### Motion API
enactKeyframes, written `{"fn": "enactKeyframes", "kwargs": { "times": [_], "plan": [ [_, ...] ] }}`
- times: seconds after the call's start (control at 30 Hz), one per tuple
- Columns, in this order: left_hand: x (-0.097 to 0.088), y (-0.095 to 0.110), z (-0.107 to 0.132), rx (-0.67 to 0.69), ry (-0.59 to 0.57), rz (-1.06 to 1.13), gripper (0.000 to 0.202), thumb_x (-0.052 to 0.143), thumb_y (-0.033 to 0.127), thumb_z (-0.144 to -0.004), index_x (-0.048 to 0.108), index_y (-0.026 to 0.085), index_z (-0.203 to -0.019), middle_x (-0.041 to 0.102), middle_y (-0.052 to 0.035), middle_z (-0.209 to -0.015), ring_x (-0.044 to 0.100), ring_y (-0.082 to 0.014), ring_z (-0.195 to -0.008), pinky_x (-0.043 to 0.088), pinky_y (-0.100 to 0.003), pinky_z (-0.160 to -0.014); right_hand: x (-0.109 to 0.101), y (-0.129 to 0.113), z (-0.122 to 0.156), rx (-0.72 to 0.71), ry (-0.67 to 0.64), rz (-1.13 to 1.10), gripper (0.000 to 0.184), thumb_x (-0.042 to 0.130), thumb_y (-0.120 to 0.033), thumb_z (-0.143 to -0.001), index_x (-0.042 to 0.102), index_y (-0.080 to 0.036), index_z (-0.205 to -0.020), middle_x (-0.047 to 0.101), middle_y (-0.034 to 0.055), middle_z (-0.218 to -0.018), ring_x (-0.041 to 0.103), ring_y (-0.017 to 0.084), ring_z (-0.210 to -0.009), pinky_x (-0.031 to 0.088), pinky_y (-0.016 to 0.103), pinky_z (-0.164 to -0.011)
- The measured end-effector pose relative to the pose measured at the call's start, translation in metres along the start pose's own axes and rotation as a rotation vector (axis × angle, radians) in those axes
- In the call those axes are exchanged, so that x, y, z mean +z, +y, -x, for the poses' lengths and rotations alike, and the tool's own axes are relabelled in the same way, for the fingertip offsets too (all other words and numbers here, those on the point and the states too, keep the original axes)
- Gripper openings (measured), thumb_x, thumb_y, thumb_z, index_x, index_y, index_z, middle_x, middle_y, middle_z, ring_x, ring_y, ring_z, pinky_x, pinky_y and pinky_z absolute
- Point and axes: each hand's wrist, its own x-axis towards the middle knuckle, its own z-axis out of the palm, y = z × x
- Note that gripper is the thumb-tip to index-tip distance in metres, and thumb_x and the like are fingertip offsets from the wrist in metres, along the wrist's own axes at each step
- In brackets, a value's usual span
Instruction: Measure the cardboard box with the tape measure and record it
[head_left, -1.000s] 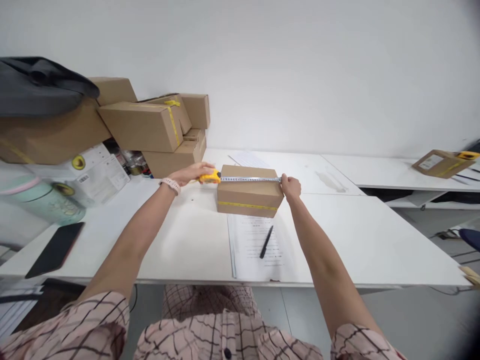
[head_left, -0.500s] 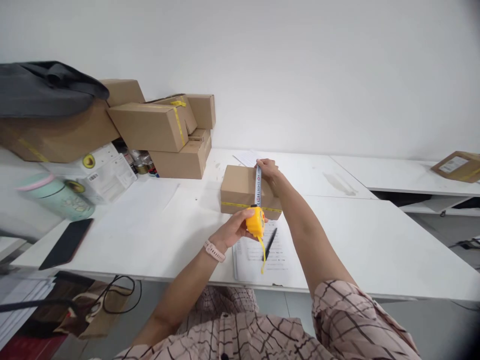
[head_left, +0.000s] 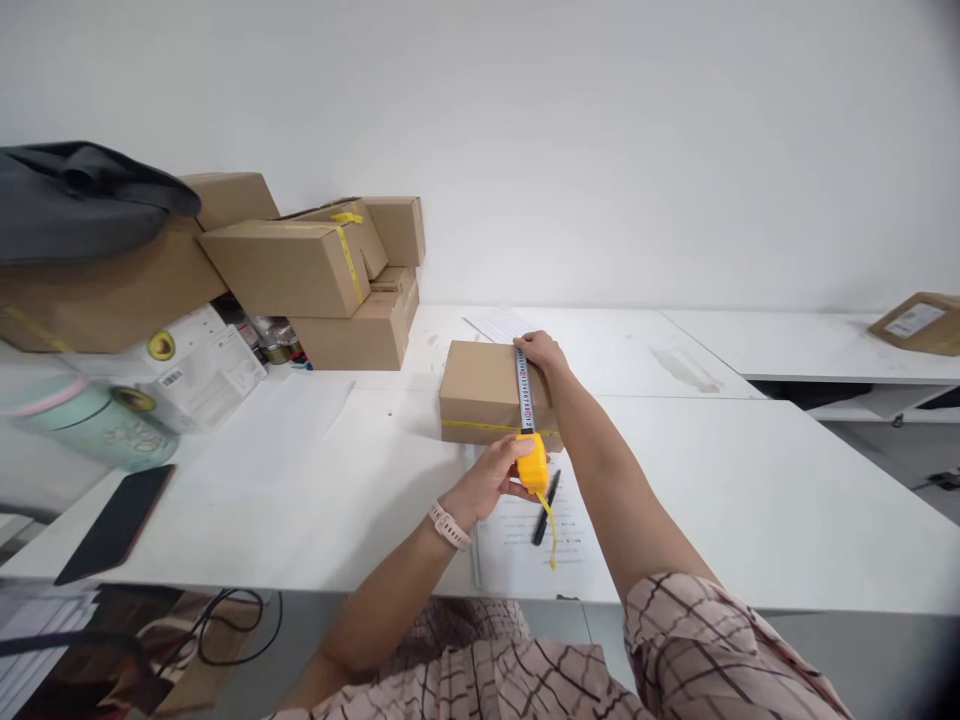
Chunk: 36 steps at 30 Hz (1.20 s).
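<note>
A small brown cardboard box point(head_left: 480, 392) with a yellow band stands on the white table point(head_left: 337, 500). My left hand point(head_left: 495, 477) is closed round a yellow tape measure point(head_left: 533, 467) at the box's near side. The white tape blade point(head_left: 523, 390) runs front to back across the box's top. My right hand point(head_left: 538, 350) pinches the blade's end at the box's far edge. A black pen point(head_left: 545, 494) lies on a printed sheet point(head_left: 525, 530) just below the tape measure.
Stacked cardboard boxes point(head_left: 315, 265) fill the back left, with a dark bag point(head_left: 75, 195) on top. A green flask point(head_left: 90, 425), white packets point(head_left: 195, 365) and a black phone point(head_left: 112, 520) lie at the left. Another box point(head_left: 919, 322) sits far right.
A second ago the tape ran left to right along the box's top. Now it spans front to back, the left hand having drawn the case to the near side.
</note>
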Motion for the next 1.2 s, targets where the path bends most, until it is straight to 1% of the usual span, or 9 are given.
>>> {"fn": "enactKeyframes", "kwargs": {
  "times": [0.27,0.37,0.47,0.6,0.73,0.9,1.0,1.1,1.2],
  "plan": [
    [-0.002,0.011,-0.003,-0.032,0.013,-0.059,0.054,0.070,0.057,-0.073,0.064,0.012,-0.100,0.062,-0.0083,-0.090,0.062,-0.0166,-0.074,0.059,-0.031,-0.061,-0.011,-0.007,0.000,-0.011,-0.006,-0.228,0.040,0.053,-0.059,-0.086,0.068,-0.023,-0.095,0.073,0.0074,-0.096,0.059,0.027,-0.101,0.046,0.041,-0.095],
    [-0.020,0.022,0.015,0.075,0.056,-0.120,0.052,0.074,0.052,-0.073,0.062,0.015,-0.108,0.063,-0.0074,-0.098,0.063,-0.0157,-0.077,0.057,-0.029,-0.065,-0.034,0.007,0.007,0.015,0.115,-0.477,0.055,0.040,-0.062,-0.093,0.067,-0.019,-0.114,0.071,0.0119,-0.118,0.060,0.026,-0.111,0.045,0.040,-0.102],
    [-0.052,0.028,0.034,0.257,0.233,-0.202,0.055,0.079,0.044,-0.071,0.058,0.019,-0.115,0.065,-0.0046,-0.101,0.062,-0.0139,-0.081,0.055,-0.027,-0.070,-0.053,0.036,0.038,0.150,0.209,-0.578,0.061,0.032,-0.062,-0.096,0.064,-0.017,-0.124,0.067,0.0159,-0.129,0.060,0.026,-0.117,0.045,0.041,-0.104],
    [-0.099,0.022,0.037,0.292,0.411,-0.273,0.054,0.076,0.045,-0.074,0.053,0.020,-0.116,0.063,-0.0023,-0.100,0.062,-0.0126,-0.079,0.056,-0.029,-0.071,-0.053,0.066,0.105,0.339,0.030,-0.596,0.070,0.025,-0.067,-0.096,0.050,-0.024,-0.144,0.057,0.0169,-0.144,0.060,0.030,-0.123,0.051,0.046,-0.097],
    [-0.120,0.025,0.024,0.223,0.331,-0.250,0.045,0.070,0.048,-0.077,0.052,0.018,-0.106,0.062,-0.0021,-0.095,0.063,-0.0129,-0.077,0.057,-0.029,-0.069,-0.050,0.054,0.146,0.167,-0.205,-0.646,0.069,0.026,-0.071,-0.095,0.035,-0.036,-0.154,0.047,0.0090,-0.155,0.060,0.028,-0.124,0.057,0.040,-0.088],
    [-0.113,0.064,0.015,0.311,0.270,-0.297,0.048,0.074,0.047,-0.074,0.056,0.017,-0.107,0.063,-0.0046,-0.096,0.063,-0.0141,-0.076,0.058,-0.028,-0.064,-0.079,0.021,0.129,-0.051,-0.080,-0.286,0.067,0.048,-0.067,-0.090,0.046,-0.030,-0.146,0.055,0.0101,-0.146,0.056,0.030,-0.125,0.050,0.044,-0.100],
    [-0.105,0.085,0.010,0.316,0.243,-0.315,0.049,0.075,0.046,-0.073,0.058,0.016,-0.108,0.062,-0.0056,-0.096,0.063,-0.0146,-0.075,0.059,-0.031,-0.063,-0.088,0.010,0.104,-0.052,0.033,0.008,0.057,0.050,-0.060,-0.091,0.054,-0.025,-0.136,0.061,0.0143,-0.134,0.058,0.032,-0.116,0.045,0.049,-0.101],
    [-0.088,0.089,0.009,0.352,0.311,-0.329,0.047,0.076,0.045,-0.073,0.057,0.017,-0.106,0.062,-0.0052,-0.096,0.062,-0.0134,-0.072,0.057,-0.030,-0.061,-0.079,0.004,0.080,-0.050,0.141,0.214,0.048,0.047,-0.055,-0.093,0.061,-0.018,-0.120,0.060,0.0193,-0.131,0.051,0.038,-0.121,0.044,0.052,-0.097],
    [-0.058,0.073,0.014,0.403,0.320,-0.300,0.049,0.078,0.042,-0.071,0.056,0.019,-0.107,0.062,-0.0039,-0.098,0.062,-0.0128,-0.073,0.056,-0.028,-0.063,-0.066,-0.001,0.060,-0.149,0.162,0.263,0.033,0.046,-0.042,-0.094,0.065,-0.017,-0.106,0.066,0.0172,-0.121,0.051,0.036,-0.121,0.040,0.048,-0.101]
  ]
}}
